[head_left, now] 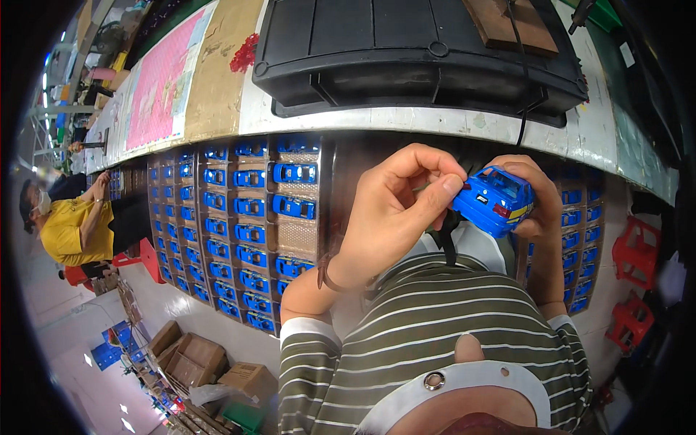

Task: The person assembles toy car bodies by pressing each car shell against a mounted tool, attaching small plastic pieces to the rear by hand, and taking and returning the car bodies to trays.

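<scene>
A blue toy car [494,203] with red tail lights and a yellow stripe on its side is held up in front of my chest, its rear end turned toward my left hand. My right hand [535,187] wraps round the car from the right. At the car's rear corner, by a tail light, the thumb and forefinger of my left hand [415,194] are pinched together. Whatever sits between those fingertips is too small to make out. Both hands are just off the near edge of the white worktable [406,122].
An upturned black plastic bin [348,51] stands on the worktable, with a brown board [511,25] on top. Trays of blue toy cars [250,235] fill my left side; more cars [573,235] lie right. A co-worker in yellow [69,232] is far left. Red stools [636,250] stand right.
</scene>
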Demonstrator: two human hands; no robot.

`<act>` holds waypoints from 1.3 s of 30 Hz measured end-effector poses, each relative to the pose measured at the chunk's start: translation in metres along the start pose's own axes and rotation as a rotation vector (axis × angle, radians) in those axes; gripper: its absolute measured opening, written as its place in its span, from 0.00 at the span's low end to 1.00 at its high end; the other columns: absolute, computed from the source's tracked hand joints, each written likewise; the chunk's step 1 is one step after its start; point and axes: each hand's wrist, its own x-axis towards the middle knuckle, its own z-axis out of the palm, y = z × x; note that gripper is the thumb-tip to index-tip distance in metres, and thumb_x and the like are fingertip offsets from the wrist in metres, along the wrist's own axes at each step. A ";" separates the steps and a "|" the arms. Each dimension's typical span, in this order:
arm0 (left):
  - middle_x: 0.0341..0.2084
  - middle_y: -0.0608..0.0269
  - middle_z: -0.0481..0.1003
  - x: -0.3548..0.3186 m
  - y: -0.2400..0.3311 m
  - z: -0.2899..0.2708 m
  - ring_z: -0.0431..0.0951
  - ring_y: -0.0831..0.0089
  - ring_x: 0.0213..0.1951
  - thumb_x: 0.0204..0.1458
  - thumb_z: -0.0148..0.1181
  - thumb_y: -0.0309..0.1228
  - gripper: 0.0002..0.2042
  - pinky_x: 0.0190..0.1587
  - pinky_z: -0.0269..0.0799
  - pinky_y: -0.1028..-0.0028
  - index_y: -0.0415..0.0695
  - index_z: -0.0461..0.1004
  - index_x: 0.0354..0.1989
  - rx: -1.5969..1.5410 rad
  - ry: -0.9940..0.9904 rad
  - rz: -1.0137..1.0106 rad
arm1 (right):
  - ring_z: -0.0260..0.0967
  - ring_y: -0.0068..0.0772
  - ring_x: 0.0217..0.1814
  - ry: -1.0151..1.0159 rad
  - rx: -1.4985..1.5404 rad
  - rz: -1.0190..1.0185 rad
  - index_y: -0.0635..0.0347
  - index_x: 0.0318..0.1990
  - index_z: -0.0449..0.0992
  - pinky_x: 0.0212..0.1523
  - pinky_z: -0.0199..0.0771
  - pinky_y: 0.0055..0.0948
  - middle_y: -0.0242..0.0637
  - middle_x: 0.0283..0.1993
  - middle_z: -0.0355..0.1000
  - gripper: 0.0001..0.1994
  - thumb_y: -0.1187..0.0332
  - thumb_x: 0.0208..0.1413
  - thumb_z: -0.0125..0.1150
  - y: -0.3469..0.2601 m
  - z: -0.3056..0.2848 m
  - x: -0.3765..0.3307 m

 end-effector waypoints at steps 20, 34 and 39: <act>0.31 0.66 0.66 0.008 0.005 -0.007 0.66 0.84 0.31 0.55 0.51 0.24 0.04 0.31 0.64 0.84 0.37 0.67 0.34 0.438 -0.124 0.121 | 0.69 0.46 0.47 -0.021 0.026 0.047 0.67 0.48 0.69 0.47 0.68 0.34 0.51 0.45 0.69 0.36 0.47 0.35 0.66 0.003 0.001 -0.004; 0.31 0.66 0.66 0.008 0.000 -0.005 0.67 0.83 0.31 0.53 0.53 0.25 0.04 0.31 0.64 0.84 0.38 0.67 0.34 0.378 -0.077 0.100 | 0.69 0.43 0.47 0.022 0.139 0.098 0.68 0.48 0.68 0.47 0.67 0.32 0.50 0.46 0.68 0.36 0.49 0.35 0.67 0.010 0.008 -0.011; 0.32 0.66 0.67 0.013 -0.008 -0.007 0.67 0.82 0.34 0.53 0.53 0.26 0.05 0.35 0.66 0.83 0.39 0.68 0.36 0.370 -0.076 0.201 | 0.67 0.42 0.49 0.083 0.252 0.131 0.70 0.49 0.67 0.50 0.66 0.32 0.50 0.48 0.67 0.35 0.50 0.37 0.67 0.011 0.017 -0.015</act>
